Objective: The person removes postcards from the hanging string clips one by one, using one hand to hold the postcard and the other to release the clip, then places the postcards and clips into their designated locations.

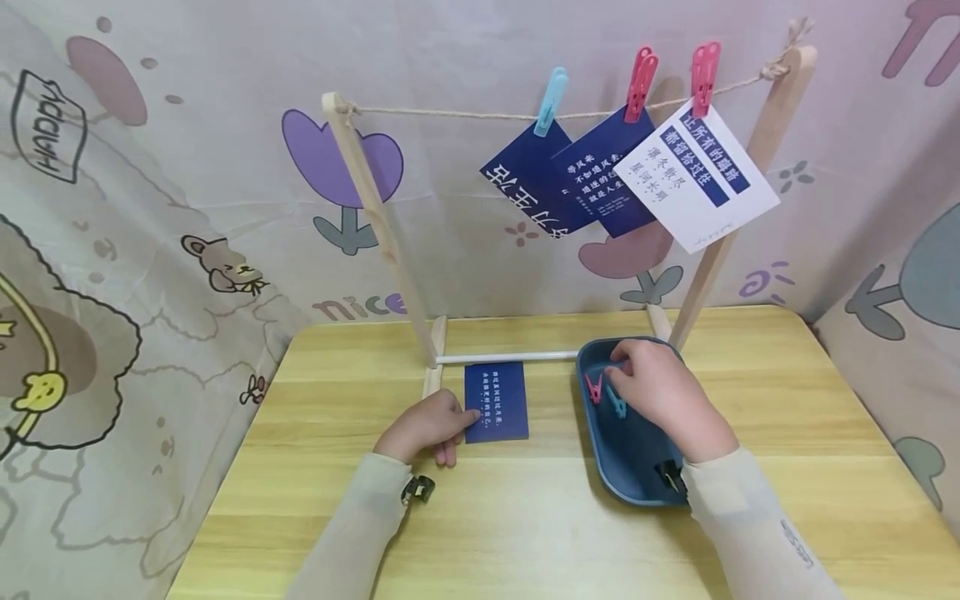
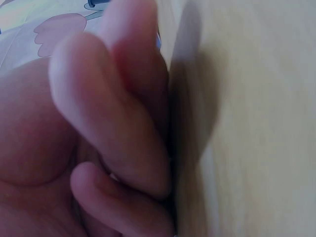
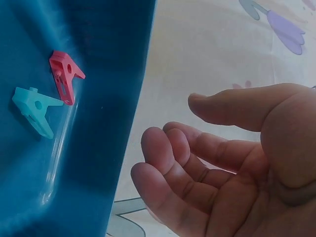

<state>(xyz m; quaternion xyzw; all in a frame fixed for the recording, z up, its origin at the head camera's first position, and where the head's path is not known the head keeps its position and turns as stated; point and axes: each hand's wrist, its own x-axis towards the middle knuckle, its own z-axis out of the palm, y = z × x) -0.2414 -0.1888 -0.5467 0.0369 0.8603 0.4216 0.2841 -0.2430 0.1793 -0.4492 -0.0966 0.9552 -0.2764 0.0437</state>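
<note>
My left hand (image 1: 431, 425) pinches the left edge of a dark blue card (image 1: 497, 404) with white writing, thumb on top, as it lies on the table. The left wrist view shows this hand's curled fingers (image 2: 108, 113) against the wood; the card is hidden there. My right hand (image 1: 663, 392) hovers over the blue tray (image 1: 592, 450), thumb and fingers apart and holding nothing. Inside the tray lie a pink clothespin (image 3: 64, 76) and a light blue clothespin (image 3: 37, 111), just left of the right fingertips in the head view.
A wooden frame (image 1: 382, 233) carries a twine line (image 1: 450, 115). Two dark blue cards (image 1: 536, 179) and a white card (image 1: 693, 183) hang there from a light blue clothespin (image 1: 551, 102) and two pink clothespins (image 1: 641, 83). A white rod (image 1: 517, 357) joins the feet.
</note>
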